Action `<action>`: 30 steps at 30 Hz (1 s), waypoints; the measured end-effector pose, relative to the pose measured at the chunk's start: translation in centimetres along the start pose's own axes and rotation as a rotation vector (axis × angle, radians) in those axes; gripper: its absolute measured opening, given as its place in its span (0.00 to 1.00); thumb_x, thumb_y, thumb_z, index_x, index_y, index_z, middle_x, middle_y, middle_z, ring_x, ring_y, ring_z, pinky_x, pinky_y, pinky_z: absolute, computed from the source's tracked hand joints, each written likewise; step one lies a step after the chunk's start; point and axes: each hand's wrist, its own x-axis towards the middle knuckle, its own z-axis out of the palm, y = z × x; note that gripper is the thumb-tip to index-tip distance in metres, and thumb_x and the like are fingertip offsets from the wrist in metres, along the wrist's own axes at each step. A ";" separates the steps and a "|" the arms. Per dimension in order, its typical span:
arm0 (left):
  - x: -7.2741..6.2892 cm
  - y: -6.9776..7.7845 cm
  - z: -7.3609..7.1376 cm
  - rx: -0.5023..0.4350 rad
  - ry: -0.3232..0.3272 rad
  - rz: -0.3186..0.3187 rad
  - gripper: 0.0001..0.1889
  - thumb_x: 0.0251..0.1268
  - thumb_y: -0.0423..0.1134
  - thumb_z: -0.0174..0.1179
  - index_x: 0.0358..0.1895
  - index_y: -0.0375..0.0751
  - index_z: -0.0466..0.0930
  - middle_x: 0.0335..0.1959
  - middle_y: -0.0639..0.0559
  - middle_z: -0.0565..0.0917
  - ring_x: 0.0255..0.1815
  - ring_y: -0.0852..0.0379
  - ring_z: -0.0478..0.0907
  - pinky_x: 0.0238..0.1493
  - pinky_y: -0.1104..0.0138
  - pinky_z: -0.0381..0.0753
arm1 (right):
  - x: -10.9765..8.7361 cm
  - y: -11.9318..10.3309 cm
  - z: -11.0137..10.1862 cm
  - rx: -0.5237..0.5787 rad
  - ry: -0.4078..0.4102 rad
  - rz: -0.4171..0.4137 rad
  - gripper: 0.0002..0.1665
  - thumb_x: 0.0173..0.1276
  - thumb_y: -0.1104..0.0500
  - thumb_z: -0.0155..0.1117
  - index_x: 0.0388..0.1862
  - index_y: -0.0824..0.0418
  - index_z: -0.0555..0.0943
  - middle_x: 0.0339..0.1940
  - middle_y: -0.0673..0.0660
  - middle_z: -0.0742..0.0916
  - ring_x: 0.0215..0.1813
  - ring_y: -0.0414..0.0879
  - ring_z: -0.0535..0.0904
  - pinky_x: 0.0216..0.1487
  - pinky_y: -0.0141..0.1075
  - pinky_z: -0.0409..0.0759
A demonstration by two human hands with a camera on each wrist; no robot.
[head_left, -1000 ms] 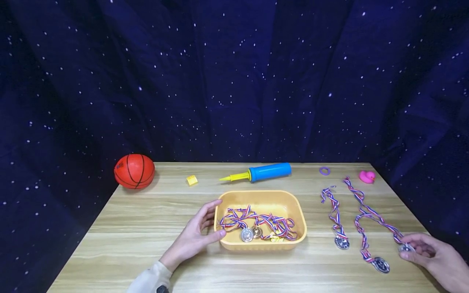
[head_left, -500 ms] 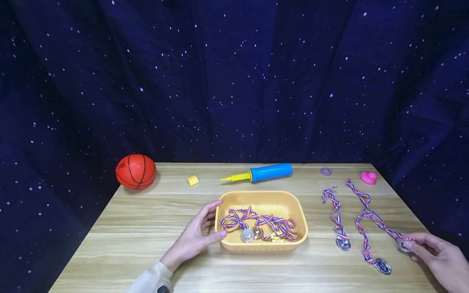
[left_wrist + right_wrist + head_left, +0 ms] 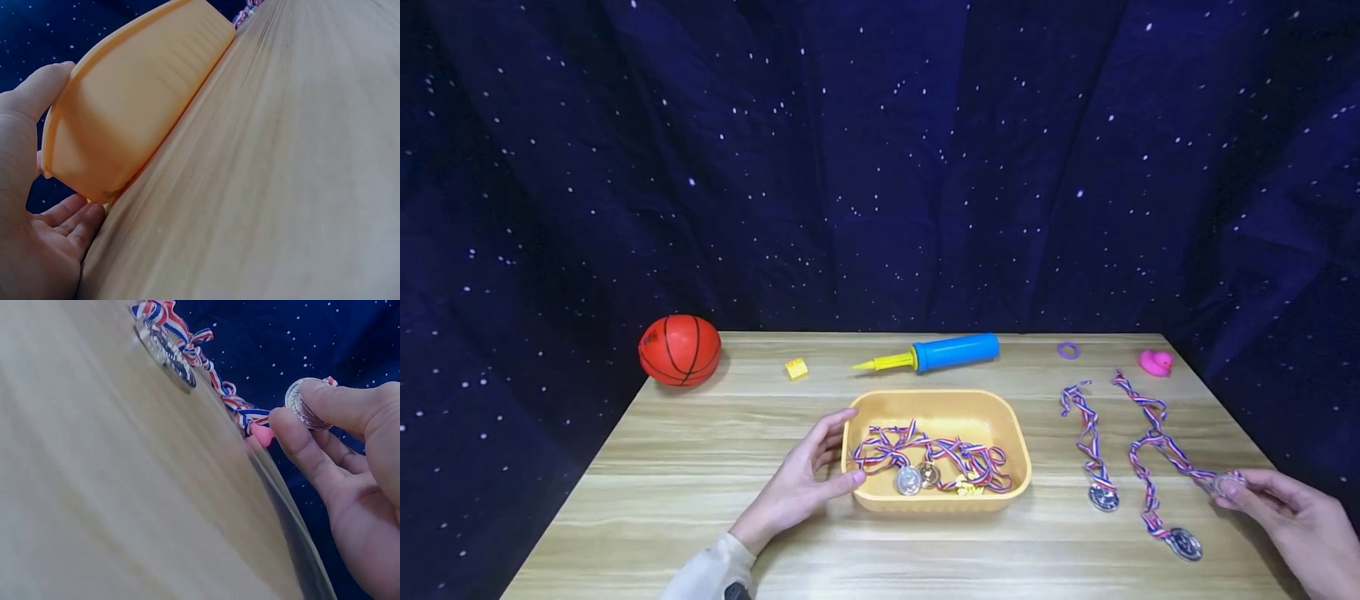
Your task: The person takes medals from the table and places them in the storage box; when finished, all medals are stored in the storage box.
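In the head view, a yellow-orange plastic basin (image 3: 942, 503) stands at the front middle of the table. My left hand (image 3: 808, 479) grips its left end, thumb at the rim and fingers curved along the wall; the left wrist view shows the fingertips low against the side. Inside lie a silver medal (image 3: 908, 480), a bronze-looking medal (image 3: 928, 475), a gold one (image 3: 970, 485) and tangled striped ribbons. At the right, my right hand (image 3: 1288, 512) pinches a silver medal (image 3: 301, 403) between thumb and fingers, raised off the table, its ribbon (image 3: 1180, 458) trailing away across another ribbon.
Two silver medals (image 3: 1103, 498) (image 3: 1184, 544) with ribbons lie right of the basin. Along the back are a red basketball (image 3: 680, 350), a yellow block (image 3: 796, 368), a blue-and-yellow hand pump (image 3: 957, 352), a purple ring (image 3: 1068, 351) and a pink rubber duck (image 3: 1156, 362).
My right hand has taken the silver medal between thumb and fingers and lifted it slightly, tilting it up. My left hand and the basin have stayed in place.
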 end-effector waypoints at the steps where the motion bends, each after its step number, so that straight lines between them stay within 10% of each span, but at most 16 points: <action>1: 0.0 0.0 0.0 0.000 -0.001 -0.003 0.45 0.71 0.39 0.78 0.87 0.53 0.64 0.79 0.36 0.75 0.78 0.36 0.74 0.78 0.64 0.76 | 0.1 -0.1 0.0 0.045 0.006 0.001 0.08 0.80 0.70 0.70 0.48 0.59 0.92 0.37 0.42 0.96 0.40 0.29 0.92 0.44 0.17 0.84; 9: 0.1 0.1 0.1 -0.007 -0.008 -0.005 0.45 0.71 0.38 0.77 0.87 0.52 0.63 0.79 0.37 0.75 0.78 0.35 0.73 0.79 0.63 0.76 | 0.8 -0.9 0.1 0.484 -0.011 -0.147 0.20 0.76 0.84 0.60 0.50 0.67 0.91 0.39 0.53 0.97 0.41 0.38 0.95 0.47 0.23 0.88; 30: -0.1 0.0 -0.1 -0.010 -0.013 -0.015 0.46 0.71 0.39 0.78 0.87 0.51 0.63 0.78 0.38 0.76 0.78 0.37 0.74 0.79 0.63 0.75 | 5.9 -7.2 -0.1 0.645 0.042 -0.414 0.23 0.72 0.91 0.51 0.48 0.77 0.88 0.39 0.57 0.96 0.37 0.41 0.95 0.40 0.28 0.90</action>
